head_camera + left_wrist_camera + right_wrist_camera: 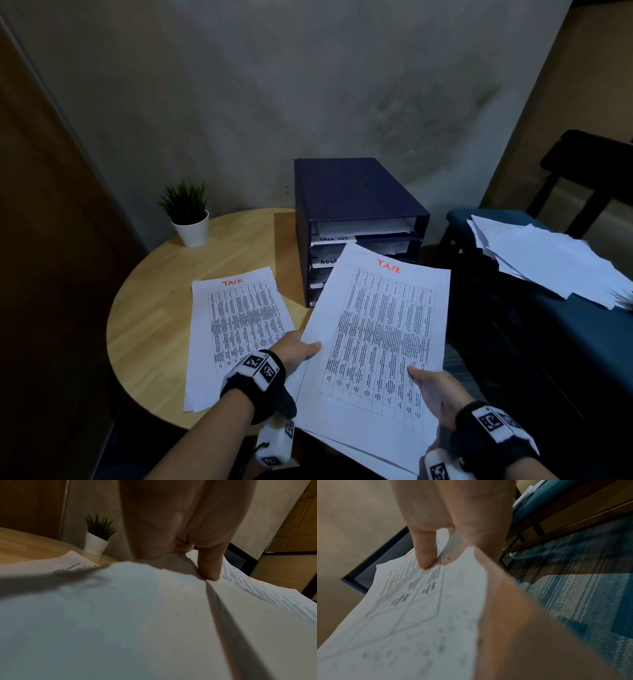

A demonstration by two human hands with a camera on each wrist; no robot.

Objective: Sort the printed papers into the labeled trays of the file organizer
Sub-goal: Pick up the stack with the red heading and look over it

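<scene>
I hold a thin stack of printed papers, its top sheet headed "TASK" in red, lifted in front of the dark blue file organizer. My left hand pinches the stack's left edge, thumb on top; the thumb presses the sheet in the left wrist view. At the lower right edge my right hand pinches the stack, and its thumb lies on the printed table. A second "TASK" paper lies flat on the round wooden table. The organizer's trays hold papers and handwritten labels, partly hidden by the held stack.
A small potted plant stands at the table's back left. A loose pile of white papers lies on a blue-cushioned chair to the right. A grey wall is close behind the organizer. Patterned blue carpet covers the floor.
</scene>
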